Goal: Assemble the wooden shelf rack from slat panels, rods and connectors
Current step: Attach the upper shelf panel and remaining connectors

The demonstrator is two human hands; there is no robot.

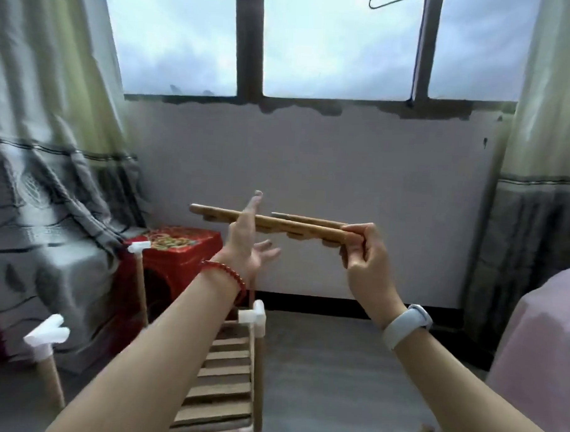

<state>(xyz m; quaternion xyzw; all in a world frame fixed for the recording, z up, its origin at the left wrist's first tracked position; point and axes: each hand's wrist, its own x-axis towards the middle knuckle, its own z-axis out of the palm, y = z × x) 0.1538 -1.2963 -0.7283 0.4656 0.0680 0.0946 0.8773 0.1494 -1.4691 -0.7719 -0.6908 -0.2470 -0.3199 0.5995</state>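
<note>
Daylight is coming through the barred window (pixel 317 44) ahead of me, with striped curtains (pixel 52 140) hanging on both sides and a pale wall below the sill. I am holding a wooden slat panel (pixel 276 223) up at chest height, seen edge-on and lying roughly level. My right hand (pixel 367 255) is pinching its right end, fingers curled over the top rail and thumb underneath. My left hand (pixel 248 243) is hovering open at the panel's middle, fingers spread and straight, the forefinger pointing up in front of the wood; whether the palm is actually touching the panel I cannot tell through the blur. Below my arms the partly built rack (pixel 224 376) is standing on the grey floor, its lower slat shelf already seated between upright rods topped with white connectors (pixel 253 315). Another rod with a white connector (pixel 48 336) is rising at the lower left. Behind it a red stool (pixel 177 253) is sitting by the curtain
</note>
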